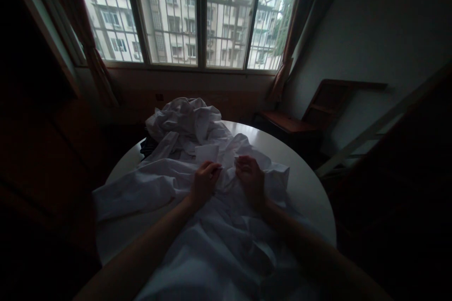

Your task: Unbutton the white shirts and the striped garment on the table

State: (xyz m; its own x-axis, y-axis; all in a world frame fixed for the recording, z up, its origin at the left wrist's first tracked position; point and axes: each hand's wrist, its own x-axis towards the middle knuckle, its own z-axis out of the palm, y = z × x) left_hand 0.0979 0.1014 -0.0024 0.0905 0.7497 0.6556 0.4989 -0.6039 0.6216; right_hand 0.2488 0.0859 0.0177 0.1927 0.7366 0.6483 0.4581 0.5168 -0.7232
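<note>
Dim window light falls on a round white table where a soft, creased white shirt lies, its long axis running from the viewer toward the window. Left hand and right hand each pinch its cloth mid-table, beside a crumpled white pile.

Matt, creased white cloth garment lies on a smooth, slightly glossy white table beside a wooden shelf.
</note>
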